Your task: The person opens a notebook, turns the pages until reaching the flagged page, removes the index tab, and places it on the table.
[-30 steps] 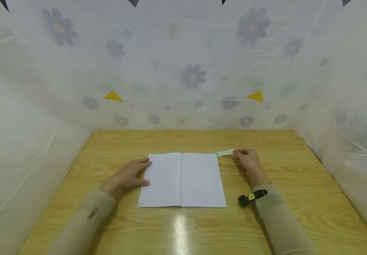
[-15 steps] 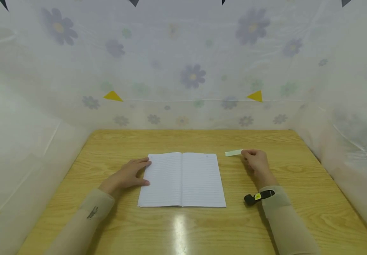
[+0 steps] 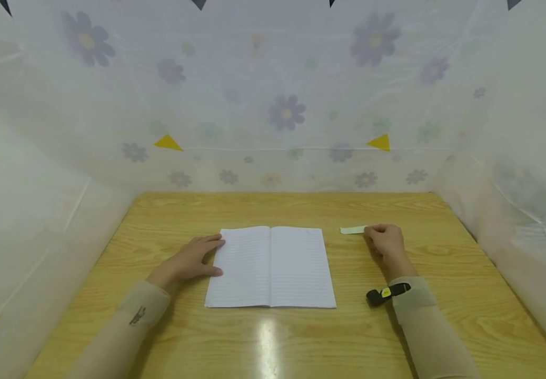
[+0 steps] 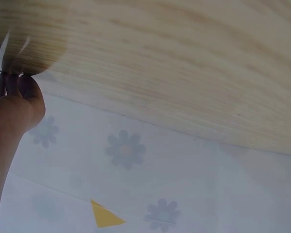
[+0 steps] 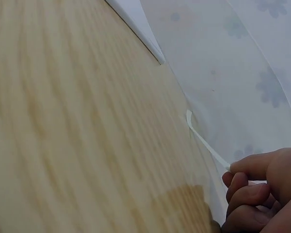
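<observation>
An open notebook point(image 3: 301, 268) with lined white pages lies flat on the table. At its left edge rests my left hand point(image 3: 188, 261), fingers and thumb spread onto the left page; in the left wrist view this hand point(image 4: 14, 112) shows at the left border, its fingertips partly hidden. My right hand point(image 3: 387, 243) is to the right of the notebook, apart from it. Between thumb and fingers it pinches one end of a narrow pale green strip point(image 3: 352, 230), which points left toward the notebook. In the right wrist view the strip point(image 5: 206, 141) is thin and curled at its free end.
The wood-grain table point(image 3: 273, 342) carries a bright light reflection near its front. Pale sheeting point(image 3: 235, 105) with flowers and yellow triangles encloses the back and sides. A black wrist strap point(image 3: 388, 293) with a dark knob is worn on the right wrist.
My right hand has moved right, carrying the strip away from the notebook's upper right corner, so a gap now separates them. The left hand and notebook have stayed put.
</observation>
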`<state>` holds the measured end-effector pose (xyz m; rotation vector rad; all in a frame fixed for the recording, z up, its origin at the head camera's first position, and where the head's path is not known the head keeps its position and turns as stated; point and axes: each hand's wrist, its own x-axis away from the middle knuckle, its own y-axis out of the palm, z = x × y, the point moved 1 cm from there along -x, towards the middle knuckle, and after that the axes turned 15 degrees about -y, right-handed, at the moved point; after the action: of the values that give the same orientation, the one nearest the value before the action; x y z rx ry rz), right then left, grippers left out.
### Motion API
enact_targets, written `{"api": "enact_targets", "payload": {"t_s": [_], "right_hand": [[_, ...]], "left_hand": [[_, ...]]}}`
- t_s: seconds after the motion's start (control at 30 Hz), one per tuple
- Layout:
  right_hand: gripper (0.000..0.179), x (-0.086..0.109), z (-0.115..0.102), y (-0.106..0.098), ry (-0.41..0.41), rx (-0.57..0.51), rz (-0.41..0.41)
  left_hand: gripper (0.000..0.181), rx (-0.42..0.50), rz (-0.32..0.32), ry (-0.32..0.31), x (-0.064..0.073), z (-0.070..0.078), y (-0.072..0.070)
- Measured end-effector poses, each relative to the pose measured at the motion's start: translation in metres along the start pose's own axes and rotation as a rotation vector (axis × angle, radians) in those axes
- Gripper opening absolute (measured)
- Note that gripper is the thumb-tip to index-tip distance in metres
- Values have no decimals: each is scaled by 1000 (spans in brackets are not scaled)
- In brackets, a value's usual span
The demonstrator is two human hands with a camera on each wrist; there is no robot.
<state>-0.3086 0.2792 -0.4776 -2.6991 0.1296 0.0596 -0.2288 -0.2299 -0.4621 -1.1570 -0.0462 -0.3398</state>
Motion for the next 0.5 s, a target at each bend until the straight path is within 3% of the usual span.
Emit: {"api": "enact_targets", "payload": {"t_s": [0.5], "right_hand": [[35,2,-1,0,10,39,18]], "left_hand": [[86,11,6,18,0,-2,0]]}}
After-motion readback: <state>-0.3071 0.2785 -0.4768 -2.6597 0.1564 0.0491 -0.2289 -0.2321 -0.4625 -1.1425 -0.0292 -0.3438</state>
